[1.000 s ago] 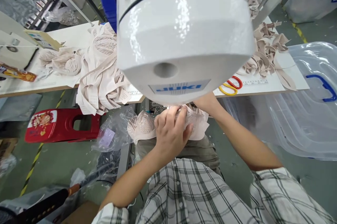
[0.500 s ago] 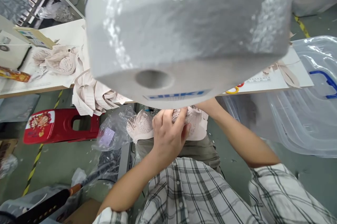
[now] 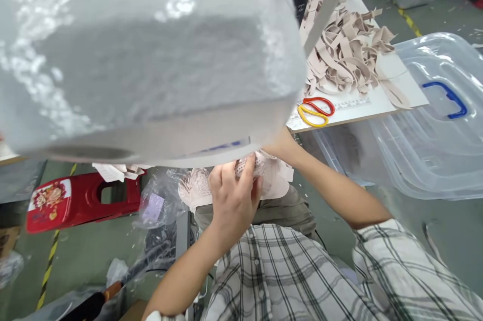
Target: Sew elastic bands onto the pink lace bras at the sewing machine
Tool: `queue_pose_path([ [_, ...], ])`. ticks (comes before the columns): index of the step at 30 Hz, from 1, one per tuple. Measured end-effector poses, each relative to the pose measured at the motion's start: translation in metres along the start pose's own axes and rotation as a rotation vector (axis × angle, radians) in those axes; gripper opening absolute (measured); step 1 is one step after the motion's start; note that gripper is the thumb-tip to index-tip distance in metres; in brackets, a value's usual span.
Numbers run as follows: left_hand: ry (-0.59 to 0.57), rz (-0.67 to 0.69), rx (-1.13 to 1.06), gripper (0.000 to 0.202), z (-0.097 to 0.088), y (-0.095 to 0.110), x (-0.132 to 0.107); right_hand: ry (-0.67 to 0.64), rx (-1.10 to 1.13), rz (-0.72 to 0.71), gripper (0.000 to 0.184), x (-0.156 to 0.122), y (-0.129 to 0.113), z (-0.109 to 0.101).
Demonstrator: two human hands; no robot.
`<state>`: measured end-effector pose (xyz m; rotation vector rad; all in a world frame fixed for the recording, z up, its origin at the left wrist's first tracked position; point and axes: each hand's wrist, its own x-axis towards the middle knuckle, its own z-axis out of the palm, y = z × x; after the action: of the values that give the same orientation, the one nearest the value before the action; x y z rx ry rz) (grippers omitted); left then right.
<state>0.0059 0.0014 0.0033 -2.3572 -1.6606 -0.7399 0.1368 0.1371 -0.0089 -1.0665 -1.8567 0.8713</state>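
A pale pink lace bra (image 3: 277, 180) lies across my lap, its upper edge hidden behind the big grey sewing machine head (image 3: 169, 64). My left hand (image 3: 234, 192) rests over its middle, fingers bent onto the lace and thumb held a little apart, gripping the cloth. One lace cup (image 3: 196, 185) sticks out to the left of that hand. At the bra's upper right, my right hand (image 3: 281, 144) reaches in under the machine head. Its fingers are out of sight there, so their grip does not show.
Red-and-yellow-handled scissors (image 3: 315, 111) and a clear ruler (image 3: 352, 103) lie on the white table (image 3: 411, 87) near many beige fabric strips (image 3: 347, 54). A clear plastic bin lid (image 3: 411, 150) is at right. A red stool (image 3: 83, 197) and plastic bag (image 3: 160, 200) are at left.
My view has swung to the right, so the machine head sits further left and the scissors and fabric strips show more. Both hands stay at the bra with little visible movement.
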Motion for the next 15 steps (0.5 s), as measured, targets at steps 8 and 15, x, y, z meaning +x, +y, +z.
queue_pose_path([
  [8, 0.046, -0.032, -0.041, 0.040, -0.001, -0.007, -0.004, 0.108, 0.143, 0.011, 0.005, -0.009, -0.004, -0.002],
  [15, 0.008, -0.353, -0.581, 0.048, 0.017, -0.044, -0.014, 0.238, 0.352, 0.139, 0.028, -0.049, 0.003, 0.003],
])
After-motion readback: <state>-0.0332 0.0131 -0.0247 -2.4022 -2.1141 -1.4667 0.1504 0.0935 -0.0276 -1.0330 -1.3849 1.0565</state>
